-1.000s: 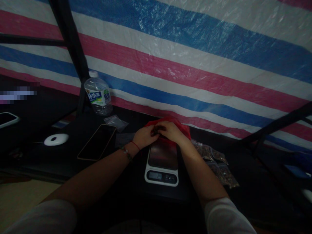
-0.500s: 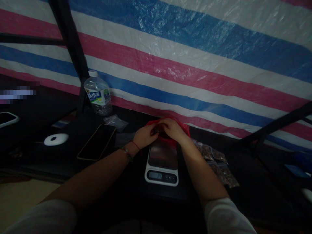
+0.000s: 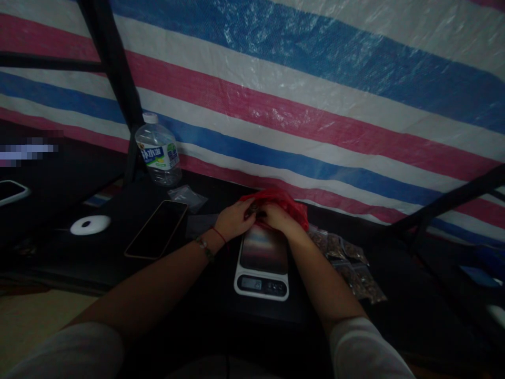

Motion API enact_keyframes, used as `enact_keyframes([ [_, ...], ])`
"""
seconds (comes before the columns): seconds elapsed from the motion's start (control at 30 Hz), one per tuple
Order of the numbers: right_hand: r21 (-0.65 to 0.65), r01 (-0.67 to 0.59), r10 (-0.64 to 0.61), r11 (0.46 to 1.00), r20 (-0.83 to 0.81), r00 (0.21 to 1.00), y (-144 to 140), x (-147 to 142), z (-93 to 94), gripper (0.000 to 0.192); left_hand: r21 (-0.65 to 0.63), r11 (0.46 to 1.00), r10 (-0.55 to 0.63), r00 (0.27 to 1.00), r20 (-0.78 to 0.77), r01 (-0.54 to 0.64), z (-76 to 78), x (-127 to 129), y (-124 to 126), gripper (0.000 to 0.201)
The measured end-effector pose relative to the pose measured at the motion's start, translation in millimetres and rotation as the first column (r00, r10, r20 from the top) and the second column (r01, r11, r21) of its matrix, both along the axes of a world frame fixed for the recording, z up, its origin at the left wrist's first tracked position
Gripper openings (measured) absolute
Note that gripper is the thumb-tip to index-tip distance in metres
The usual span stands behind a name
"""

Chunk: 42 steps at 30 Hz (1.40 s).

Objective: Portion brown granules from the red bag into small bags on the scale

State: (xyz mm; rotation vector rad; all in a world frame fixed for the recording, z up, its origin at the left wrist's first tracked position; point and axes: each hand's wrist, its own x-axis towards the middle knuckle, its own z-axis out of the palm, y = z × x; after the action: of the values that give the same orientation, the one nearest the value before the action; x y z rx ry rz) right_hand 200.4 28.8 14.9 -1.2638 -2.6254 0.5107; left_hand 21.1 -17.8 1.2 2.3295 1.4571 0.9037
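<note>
— Where the woven plastic tarp point(image 3: 300, 105) hangs behind everything, what do you make of it?
— Broad red, white and blue stripes, crinkled and a bit shiny. Below it lies the dark, matte worktop point(image 3: 118, 263), crossed by black poles.

— And the flat things on it?
— A kitchen scale point(image 3: 262, 263), rounded white body with a smooth steel plate and a small display at the near edge. Left of it, a slim dark phone point(image 3: 157, 230) lying flat, then a glossy white oval disc point(image 3: 90, 225). A clear ribbed water bottle point(image 3: 158, 152) stands upright at the back left.

— The hands?
— Both meet at the far edge of the scale. The left hand point(image 3: 233, 220), with a red string and beads at the wrist, has its grip curled, fingertips pinched onto the crumpled red plastic bag point(image 3: 282, 202). The right hand point(image 3: 276, 217) presses its fingers together on the same bag, right against the left.

— Anything smaller?
— Little clear zip pouches point(image 3: 351, 266) of brownish bits, heaped just right of the scale, and an empty-looking one point(image 3: 188, 198) near the bottle
</note>
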Motion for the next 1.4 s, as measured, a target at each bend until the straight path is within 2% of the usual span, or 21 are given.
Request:
enact_keyframes([
  [0.2, 0.027, 0.094, -0.096, 0.995, 0.069, 0.993, 0, 2, 9.7, 0.026, -0.026, 1.0, 0.008, 1.0, 0.019, -0.007, 2.3, -1, -1, 0.057],
  [0.27, 0.051, 0.123, -0.125, 0.991, 0.038, 0.991, 1, 5, 12.0, 0.026, -0.02, 1.0, 0.003, 1.0, 0.022, -0.002, 3.4, -1, -2, 0.055],
  [0.37, 0.093, 0.194, -0.181, 0.977, -0.128, 0.975, 2, 8, 16.9, 0.025, -0.005, 1.0, -0.005, 1.0, -0.002, 0.005, 4.6, 0, -2, 0.044],
  [0.5, 0.155, 0.264, -0.182, 0.952, -0.406, 0.896, -3, 0, 23.3, 0.019, -0.021, 1.0, -0.005, 0.997, -0.072, 0.003, 4.6, 1, -1, 0.034],
  [0.6, 0.177, 0.219, -0.121, 0.959, -0.443, 0.888, -9, -9, 24.4, 0.016, -0.032, 0.999, 0.012, 0.996, -0.093, -0.015, 3.7, 2, 0, 0.032],
  [0.73, 0.21, 0.096, -0.01, 0.973, -0.374, 0.927, -17, -16, 25.9, 0.014, -0.025, 0.999, 0.04, 0.996, -0.085, -0.042, 1.9, 2, 1, 0.032],
  [0.87, 0.202, 0.047, 0.027, 0.978, -0.346, 0.938, -22, -13, 33.7, 0.019, -0.02, 0.999, 0.042, 0.998, -0.048, -0.043, -0.6, 1, 3, 0.032],
  [1.0, 0.197, 0.031, 0.035, 0.98, -0.321, 0.946, -21, -10, 37.9, 0.027, 0.01, 1.0, 0.021, 1.0, -0.006, -0.021, -1.4, 1, 4, 0.03],
  [1.13, 0.235, 0.018, 0.051, 0.972, -0.285, 0.957, -19, -10, 35.2, 0.023, 0.016, 1.0, 0.002, 1.0, -0.007, -0.002, 0.2, 1, 3, 0.03],
  [1.4, 0.232, 0.017, 0.065, 0.973, -0.342, 0.937, -17, -4, 35.3, 0.026, 0.05, 0.998, -0.038, 0.999, 0.027, 0.036, -1.6, 0, 2, 0.038],
])
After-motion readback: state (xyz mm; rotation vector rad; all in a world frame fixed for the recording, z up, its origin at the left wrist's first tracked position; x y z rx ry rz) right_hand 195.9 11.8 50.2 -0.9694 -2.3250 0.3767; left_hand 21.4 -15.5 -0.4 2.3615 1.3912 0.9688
